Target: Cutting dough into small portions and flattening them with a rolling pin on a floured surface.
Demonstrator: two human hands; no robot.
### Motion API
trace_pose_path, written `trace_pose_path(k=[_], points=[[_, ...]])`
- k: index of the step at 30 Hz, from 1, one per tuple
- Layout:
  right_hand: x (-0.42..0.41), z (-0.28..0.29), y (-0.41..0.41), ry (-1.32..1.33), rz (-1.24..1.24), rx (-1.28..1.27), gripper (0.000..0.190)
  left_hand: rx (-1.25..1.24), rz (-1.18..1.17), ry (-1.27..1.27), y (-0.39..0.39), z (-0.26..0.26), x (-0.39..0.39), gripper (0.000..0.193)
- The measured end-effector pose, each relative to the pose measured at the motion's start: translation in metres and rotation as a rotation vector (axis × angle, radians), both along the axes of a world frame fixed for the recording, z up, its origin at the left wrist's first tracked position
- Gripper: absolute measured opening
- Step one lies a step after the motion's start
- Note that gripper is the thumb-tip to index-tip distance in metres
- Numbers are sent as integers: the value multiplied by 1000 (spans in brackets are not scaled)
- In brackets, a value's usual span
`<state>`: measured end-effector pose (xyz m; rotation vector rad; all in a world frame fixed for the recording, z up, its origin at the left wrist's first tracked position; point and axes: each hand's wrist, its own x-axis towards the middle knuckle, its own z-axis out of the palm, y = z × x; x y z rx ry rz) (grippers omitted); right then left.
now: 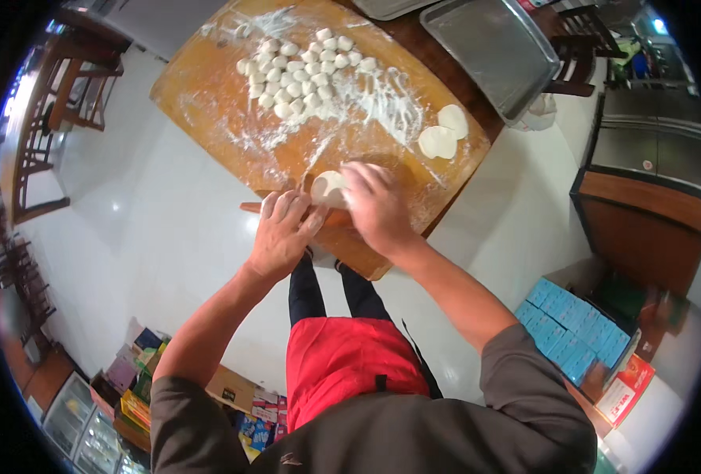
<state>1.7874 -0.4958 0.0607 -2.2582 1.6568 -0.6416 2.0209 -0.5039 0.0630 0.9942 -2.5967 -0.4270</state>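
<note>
A thin dough round (pixel 328 189) lies near the front edge of a floured wooden board (pixel 208 118). My left hand (pixel 285 222) is at its left edge, fingers bent and thumb reaching towards the dough. Whether they pinch it is hidden. Motion blurs my right hand (pixel 380 207), which covers the round's right side. A wooden rolling pin (pixel 251 207) pokes out left of my left hand and runs beneath both hands; my right hand's hold on it is unclear. Farther back sit several small floured dough pieces (pixel 294 77). Two flattened rounds (pixel 437 143) overlap at the right.
Loose flour (pixel 386 101) is smeared across the board. A metal tray (pixel 493 53) lies beyond its right side. Wooden chairs (pixel 84 89) stand at the left. Blue boxes (pixel 573 329) are stacked at the lower right, and cartons (pixel 232 388) lie behind me on the left.
</note>
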Motion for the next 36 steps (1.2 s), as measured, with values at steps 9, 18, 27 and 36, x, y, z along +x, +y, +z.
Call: trace_pose_path(k=[9, 18, 27, 36], points=[[19, -7, -25, 46, -164, 303, 10, -33, -115, 48, -22, 7, 14, 30], [-112, 22, -67, 221, -391, 275, 13, 468, 504, 233, -81, -3, 27, 34], [-51, -8, -182, 205, -148, -46, 35, 319, 939, 429, -96, -24, 4, 29], [-37, -27, -110, 389, -124, -11, 66, 318, 895, 496, -97, -25, 12, 30]])
